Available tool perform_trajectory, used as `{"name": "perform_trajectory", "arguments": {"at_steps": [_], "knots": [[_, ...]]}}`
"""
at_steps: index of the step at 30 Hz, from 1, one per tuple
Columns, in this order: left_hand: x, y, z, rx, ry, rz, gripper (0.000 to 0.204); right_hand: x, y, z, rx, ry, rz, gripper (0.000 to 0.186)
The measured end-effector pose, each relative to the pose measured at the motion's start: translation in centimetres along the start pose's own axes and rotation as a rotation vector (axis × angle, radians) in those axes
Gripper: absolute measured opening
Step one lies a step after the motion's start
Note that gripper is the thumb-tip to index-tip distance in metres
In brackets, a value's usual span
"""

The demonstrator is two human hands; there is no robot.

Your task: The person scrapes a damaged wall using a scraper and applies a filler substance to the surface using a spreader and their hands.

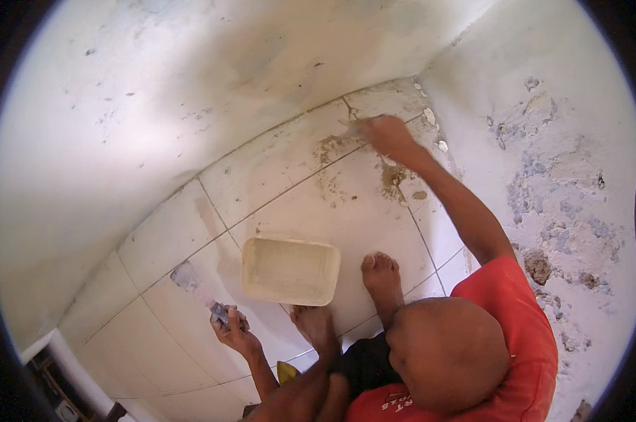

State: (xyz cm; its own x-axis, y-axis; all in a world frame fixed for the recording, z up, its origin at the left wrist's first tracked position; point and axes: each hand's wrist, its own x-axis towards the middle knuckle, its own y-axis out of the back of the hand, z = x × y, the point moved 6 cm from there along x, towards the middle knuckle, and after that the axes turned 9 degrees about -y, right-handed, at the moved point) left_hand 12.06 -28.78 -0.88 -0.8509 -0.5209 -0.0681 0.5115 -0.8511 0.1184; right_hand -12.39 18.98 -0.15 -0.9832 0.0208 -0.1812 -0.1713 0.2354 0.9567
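My left hand (239, 339) is closed around the dark handle of a putty knife (189, 279), its wide, plaster-smeared blade held out over the tiles. Farther off to the right, my right hand (392, 141) is closed on a small flat-bladed scraper (350, 132). Motion smears that blade, and the fist hides its handle. The scraper is at a patch of brown-grey residue (328, 151) on the floor by the wall. Between my arms, in front of my left foot, stands a cream rectangular plastic tub (290, 271) with a thin pale coating inside.
Crumbly debris (392, 179) lies under my right forearm. My bare feet (381, 278) are on the tiled floor (184, 337). A stained white wall (156, 105) runs along the far side; on the right a wall (557, 176) has peeling plaster. A dark-lined opening (58, 380) is at lower left.
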Motion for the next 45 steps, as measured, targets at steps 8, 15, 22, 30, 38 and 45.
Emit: {"name": "perform_trajectory", "arguments": {"at_steps": [8,15,22,30,38,45], "knots": [[0.1,-2.1,0.6,-0.010,0.041,-0.011,0.018,1.6,6.0,19.1,-0.285,-0.509,0.410,0.020],[0.3,-2.7,0.7,0.011,0.059,-0.023,0.019,6.4,2.3,18.2,-0.317,-0.392,0.220,0.017],[-0.1,-2.0,-0.3,0.003,0.071,0.000,0.019,4.9,4.4,21.5,-0.251,-0.474,0.277,0.014],[0.0,-1.2,-0.1,-0.001,0.073,0.018,0.020,4.5,5.2,13.4,-0.175,0.023,0.384,0.019],[0.0,-1.4,0.1,0.025,0.060,0.013,0.023,4.6,2.8,16.4,-0.005,0.041,0.284,0.029],[0.3,-1.5,-0.2,0.010,0.069,-0.035,0.029,5.5,1.4,12.6,-0.084,-0.057,0.110,0.025]]}}
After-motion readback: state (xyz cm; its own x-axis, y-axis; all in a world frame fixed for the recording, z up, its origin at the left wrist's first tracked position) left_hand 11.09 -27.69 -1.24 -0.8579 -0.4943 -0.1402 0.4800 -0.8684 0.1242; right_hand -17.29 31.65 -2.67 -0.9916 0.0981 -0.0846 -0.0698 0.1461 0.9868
